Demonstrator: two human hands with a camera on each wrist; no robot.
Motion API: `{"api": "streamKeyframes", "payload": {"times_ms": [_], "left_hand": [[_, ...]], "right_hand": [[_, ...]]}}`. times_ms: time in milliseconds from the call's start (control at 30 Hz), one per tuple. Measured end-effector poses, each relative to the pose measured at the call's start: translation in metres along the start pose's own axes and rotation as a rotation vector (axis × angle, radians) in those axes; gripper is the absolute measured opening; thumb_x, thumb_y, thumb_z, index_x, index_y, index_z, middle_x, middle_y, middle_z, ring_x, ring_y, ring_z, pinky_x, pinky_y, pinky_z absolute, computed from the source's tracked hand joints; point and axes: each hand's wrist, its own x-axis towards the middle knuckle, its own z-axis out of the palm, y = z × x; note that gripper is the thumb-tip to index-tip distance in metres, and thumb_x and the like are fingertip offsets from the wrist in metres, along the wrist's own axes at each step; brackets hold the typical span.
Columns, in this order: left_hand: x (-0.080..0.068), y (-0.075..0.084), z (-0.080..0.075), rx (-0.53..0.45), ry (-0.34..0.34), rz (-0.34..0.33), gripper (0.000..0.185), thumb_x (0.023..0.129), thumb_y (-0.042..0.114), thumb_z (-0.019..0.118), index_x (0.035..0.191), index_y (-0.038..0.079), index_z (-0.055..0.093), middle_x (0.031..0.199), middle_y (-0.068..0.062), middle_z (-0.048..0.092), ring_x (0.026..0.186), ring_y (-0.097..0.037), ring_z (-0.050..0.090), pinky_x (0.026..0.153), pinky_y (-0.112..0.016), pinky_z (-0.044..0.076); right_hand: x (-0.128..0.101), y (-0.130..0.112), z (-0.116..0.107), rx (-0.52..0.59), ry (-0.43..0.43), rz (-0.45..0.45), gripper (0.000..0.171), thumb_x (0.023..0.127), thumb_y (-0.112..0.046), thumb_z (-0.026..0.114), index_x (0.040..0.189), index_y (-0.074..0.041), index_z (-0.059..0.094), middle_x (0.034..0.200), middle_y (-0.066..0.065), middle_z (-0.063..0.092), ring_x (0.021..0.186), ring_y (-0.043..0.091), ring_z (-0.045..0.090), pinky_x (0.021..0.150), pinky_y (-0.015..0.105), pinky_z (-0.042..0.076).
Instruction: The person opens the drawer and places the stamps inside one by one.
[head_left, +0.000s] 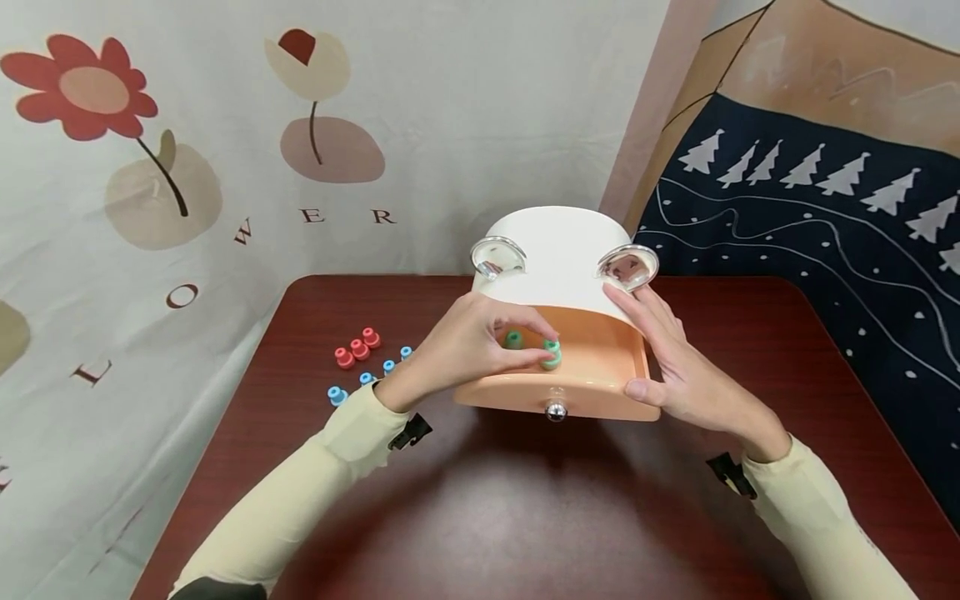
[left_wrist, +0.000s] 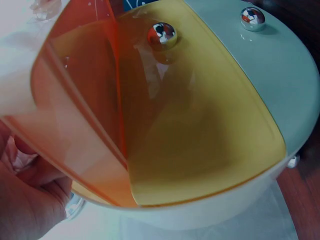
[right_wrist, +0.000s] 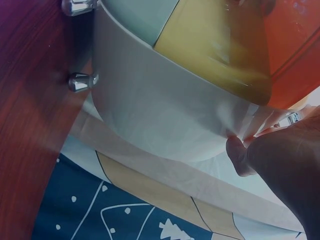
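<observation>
My left hand (head_left: 480, 342) pinches a small green peg-shaped piece (head_left: 552, 357) between thumb and fingertip, over the pulled-out orange drawer (head_left: 600, 346). Another green piece (head_left: 513, 339) lies inside, toward the drawer's left. The drawer belongs to a white rounded cabinet (head_left: 557, 250) with two silver-rimmed round parts on top. With its fingers stretched along the cabinet's right side, my right hand (head_left: 682, 375) puts its thumb on the drawer's front corner. A yellow drawer front (left_wrist: 200, 115) and a pale green one (left_wrist: 260, 65) show in the left wrist view, where the held piece is hidden.
Left of the cabinet, three red pieces (head_left: 360, 349) stand in a row on the dark red table (head_left: 495, 517). Several blue pieces (head_left: 337, 395) stand nearer, partly behind my left wrist. Printed cloth (head_left: 450, 125) hangs behind the table.
</observation>
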Motion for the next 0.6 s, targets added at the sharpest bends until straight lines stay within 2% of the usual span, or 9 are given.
{"api": "streamKeyframes", "payload": {"times_ms": [100, 267, 400, 467, 600], "left_hand": [[-0.004, -0.002, 0.000, -0.076, 0.060, 0.036, 0.017, 0.090, 0.015, 0.093, 0.105, 0.016, 0.087, 0.074, 0.017, 0.067, 0.054, -0.009, 0.037, 0.053, -0.029, 0.029], [-0.019, -0.002, -0.006, -0.192, 0.200, 0.057, 0.018, 0.093, 0.005, 0.087, 0.109, 0.012, 0.086, 0.077, 0.012, 0.071, 0.050, -0.013, 0.034, 0.048, -0.027, 0.024], [-0.033, -0.003, -0.010, -0.206, 0.304, 0.062, 0.017, 0.094, 0.001, 0.084, 0.109, 0.008, 0.084, 0.086, 0.007, 0.075, 0.054, -0.013, 0.041, 0.049, -0.027, 0.028], [-0.040, -0.004, -0.012, -0.211, 0.342, 0.051, 0.015, 0.095, 0.001, 0.082, 0.109, 0.006, 0.083, 0.099, 0.005, 0.078, 0.057, -0.013, 0.045, 0.050, -0.027, 0.032], [-0.054, -0.006, -0.015, -0.205, 0.400, -0.001, 0.014, 0.098, 0.004, 0.079, 0.112, 0.006, 0.081, 0.100, 0.003, 0.075, 0.060, -0.014, 0.048, 0.051, -0.026, 0.035]], "right_hand": [[-0.001, 0.001, 0.000, -0.001, -0.002, 0.000, 0.095, 0.098, -0.048, 0.074, 0.175, -0.034, 0.020, 0.180, 0.004, 0.008, 0.163, 0.031, -0.004, 0.114, 0.085, 0.000], [0.001, 0.001, 0.001, 0.002, 0.002, -0.002, 0.096, 0.097, -0.049, 0.074, 0.175, -0.034, 0.021, 0.180, 0.005, 0.009, 0.163, 0.032, -0.003, 0.114, 0.084, 0.000], [0.001, 0.002, 0.001, 0.004, 0.008, -0.007, 0.096, 0.096, -0.048, 0.075, 0.175, -0.033, 0.022, 0.180, 0.005, 0.008, 0.163, 0.031, -0.003, 0.115, 0.084, -0.001], [0.002, 0.002, 0.000, 0.005, 0.007, -0.013, 0.096, 0.096, -0.047, 0.075, 0.175, -0.033, 0.022, 0.180, 0.005, 0.009, 0.163, 0.031, -0.003, 0.115, 0.084, -0.002], [0.002, 0.002, -0.002, 0.004, 0.001, -0.015, 0.097, 0.096, -0.046, 0.075, 0.175, -0.032, 0.022, 0.179, 0.005, 0.010, 0.163, 0.030, -0.003, 0.115, 0.084, -0.001]]}}
